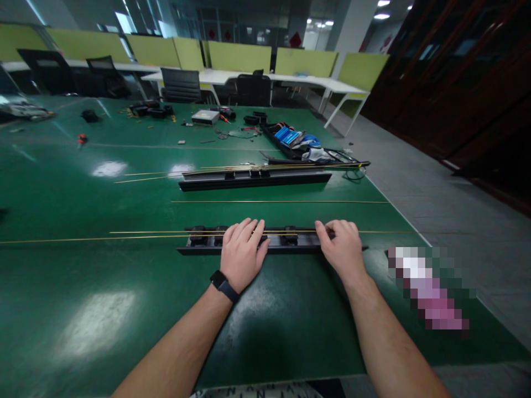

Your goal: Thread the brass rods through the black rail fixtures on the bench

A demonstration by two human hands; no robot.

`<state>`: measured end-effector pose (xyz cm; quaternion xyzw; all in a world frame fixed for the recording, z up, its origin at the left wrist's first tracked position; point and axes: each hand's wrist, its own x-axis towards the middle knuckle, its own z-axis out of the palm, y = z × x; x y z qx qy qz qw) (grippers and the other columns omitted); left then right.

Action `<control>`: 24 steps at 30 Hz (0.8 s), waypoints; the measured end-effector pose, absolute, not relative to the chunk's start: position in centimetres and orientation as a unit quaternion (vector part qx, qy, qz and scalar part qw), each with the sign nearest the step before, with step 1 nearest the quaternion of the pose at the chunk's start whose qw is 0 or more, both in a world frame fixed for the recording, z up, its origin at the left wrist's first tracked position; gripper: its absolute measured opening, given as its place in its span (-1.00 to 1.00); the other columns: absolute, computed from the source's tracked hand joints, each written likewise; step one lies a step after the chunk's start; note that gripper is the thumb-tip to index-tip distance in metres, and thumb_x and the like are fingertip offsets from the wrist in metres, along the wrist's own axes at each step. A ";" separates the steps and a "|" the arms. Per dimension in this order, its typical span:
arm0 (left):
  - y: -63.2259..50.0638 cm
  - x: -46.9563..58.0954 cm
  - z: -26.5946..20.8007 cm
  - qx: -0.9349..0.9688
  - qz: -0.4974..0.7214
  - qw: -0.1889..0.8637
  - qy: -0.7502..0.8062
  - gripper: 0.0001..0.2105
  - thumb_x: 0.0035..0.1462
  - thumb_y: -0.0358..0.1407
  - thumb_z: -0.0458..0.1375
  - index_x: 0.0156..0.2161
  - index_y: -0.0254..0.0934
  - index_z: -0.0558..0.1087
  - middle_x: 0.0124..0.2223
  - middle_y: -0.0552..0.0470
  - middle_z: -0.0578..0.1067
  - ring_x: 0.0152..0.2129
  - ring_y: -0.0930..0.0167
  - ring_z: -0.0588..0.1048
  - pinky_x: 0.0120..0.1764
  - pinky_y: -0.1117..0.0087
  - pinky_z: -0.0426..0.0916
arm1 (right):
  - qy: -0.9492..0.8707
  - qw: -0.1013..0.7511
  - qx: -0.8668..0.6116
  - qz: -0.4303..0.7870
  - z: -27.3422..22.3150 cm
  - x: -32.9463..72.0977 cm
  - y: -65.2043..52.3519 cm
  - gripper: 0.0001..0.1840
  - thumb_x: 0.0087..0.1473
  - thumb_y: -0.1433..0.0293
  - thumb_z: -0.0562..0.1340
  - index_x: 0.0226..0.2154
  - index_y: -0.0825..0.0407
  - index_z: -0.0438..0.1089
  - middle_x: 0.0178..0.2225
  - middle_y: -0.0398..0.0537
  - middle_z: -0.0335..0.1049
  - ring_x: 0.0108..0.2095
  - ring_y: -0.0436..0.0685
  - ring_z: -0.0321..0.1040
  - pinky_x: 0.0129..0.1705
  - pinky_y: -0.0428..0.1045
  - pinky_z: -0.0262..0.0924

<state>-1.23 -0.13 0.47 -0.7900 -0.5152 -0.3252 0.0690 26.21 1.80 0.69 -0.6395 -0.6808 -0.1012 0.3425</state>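
Note:
A long black channel-shaped rail (290, 250) lies crosswise on the table before me, with black blocks (289, 236) spaced inside it. Thin brass-coloured rods (145, 232) run along the rail and stick out past its ends. My left hand (243, 251), wearing a dark watch (224, 284) at the wrist, rests across the rail and rods with its fingers stretched out. At the rail's right end, my right hand (343, 249) has its fingers curled with the thumb opposite. Something dark shows between thumb and forefinger, mostly hidden.
Beyond lies a single rod (282, 202), then a second black rail (257, 179) with rods over it. Farther back are a black tray (282, 141) of blue packs, a white box (205, 117) and small tools. A pixelated patch (429, 290) covers something at right, near the table edge.

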 end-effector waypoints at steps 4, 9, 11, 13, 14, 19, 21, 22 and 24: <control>-0.1 -1.2 0.4 -0.790 -0.325 0.064 -0.516 -0.59 0.36 -0.18 0.10 0.25 -0.20 0.41 0.18 -0.13 0.54 0.21 0.17 0.42 0.24 0.03 0.20 | -0.683 0.336 -0.640 -0.100 0.6 26.2 1.8 -0.56 0.33 0.06 0.14 -0.50 -0.06 0.27 -0.43 -0.04 0.35 -0.32 0.18 0.16 -0.19 0.09 0.06; -0.1 -1.2 0.3 -0.790 -0.325 0.064 -0.515 -0.59 0.37 -0.18 0.10 0.26 -0.20 0.40 0.18 -0.14 0.54 0.20 0.16 0.43 0.24 0.03 0.20 | -0.685 0.325 -0.643 -0.109 0.5 26.4 2.0 -0.50 0.35 0.04 0.09 -0.53 -0.05 0.27 -0.46 -0.02 0.32 -0.33 0.18 0.13 -0.18 0.10 0.05; -0.1 -1.2 0.3 -0.791 -0.323 0.065 -0.516 -0.59 0.37 -0.18 0.10 0.26 -0.21 0.40 0.18 -0.13 0.54 0.21 0.17 0.43 0.24 0.03 0.19 | -0.684 0.321 -0.645 -0.119 0.5 26.5 2.1 -0.49 0.35 0.04 0.08 -0.54 -0.05 0.27 -0.47 -0.02 0.31 -0.34 0.18 0.13 -0.18 0.10 0.04; -0.1 -1.1 0.4 -0.791 -0.322 0.066 -0.516 -0.59 0.37 -0.17 0.10 0.25 -0.22 0.41 0.18 -0.13 0.54 0.20 0.17 0.43 0.25 0.04 0.19 | -0.682 0.315 -0.647 -0.128 0.4 26.7 2.1 -0.48 0.35 0.04 0.08 -0.55 -0.05 0.27 -0.48 -0.03 0.29 -0.35 0.17 0.12 -0.18 0.10 0.04; -0.1 -1.1 0.4 -0.791 -0.321 0.067 -0.516 -0.59 0.37 -0.17 0.09 0.25 -0.22 0.41 0.18 -0.13 0.54 0.20 0.17 0.43 0.24 0.04 0.19 | -0.681 0.312 -0.649 -0.131 0.4 26.7 2.2 -0.48 0.36 0.04 0.08 -0.56 -0.05 0.26 -0.49 -0.03 0.28 -0.35 0.17 0.12 -0.18 0.10 0.04; -0.1 -1.2 0.5 -0.791 -0.323 0.071 -0.515 -0.60 0.38 -0.17 0.08 0.24 -0.23 0.41 0.18 -0.14 0.55 0.20 0.18 0.43 0.23 0.04 0.19 | -0.675 0.324 -0.652 -0.119 0.6 26.6 2.0 -0.51 0.34 0.04 0.11 -0.53 -0.05 0.27 -0.46 -0.04 0.32 -0.34 0.17 0.15 -0.18 0.10 0.06; -0.1 -1.2 0.5 -0.790 -0.324 0.071 -0.515 -0.60 0.39 -0.17 0.08 0.24 -0.23 0.41 0.18 -0.13 0.54 0.20 0.18 0.43 0.24 0.05 0.19 | -0.677 0.340 -0.645 -0.103 0.8 26.4 1.8 -0.56 0.33 0.04 0.14 -0.48 -0.05 0.30 -0.42 -0.04 0.36 -0.32 0.17 0.18 -0.17 0.09 0.08; -0.1 -1.2 0.5 -0.790 -0.324 0.071 -0.515 -0.60 0.39 -0.17 0.08 0.24 -0.22 0.41 0.18 -0.13 0.54 0.20 0.18 0.43 0.24 0.05 0.19 | -0.680 0.346 -0.640 -0.096 0.8 26.2 1.7 -0.58 0.32 0.05 0.15 -0.46 -0.05 0.31 -0.41 -0.04 0.38 -0.30 0.17 0.19 -0.16 0.08 0.08; -0.1 -1.2 0.5 -0.791 -0.322 0.069 -0.516 -0.60 0.38 -0.17 0.08 0.24 -0.22 0.40 0.18 -0.14 0.54 0.21 0.17 0.42 0.24 0.05 0.19 | -0.688 0.348 -0.630 -0.090 0.9 26.0 1.6 -0.58 0.32 0.05 0.15 -0.46 -0.05 0.30 -0.40 -0.04 0.38 -0.29 0.17 0.20 -0.15 0.08 0.09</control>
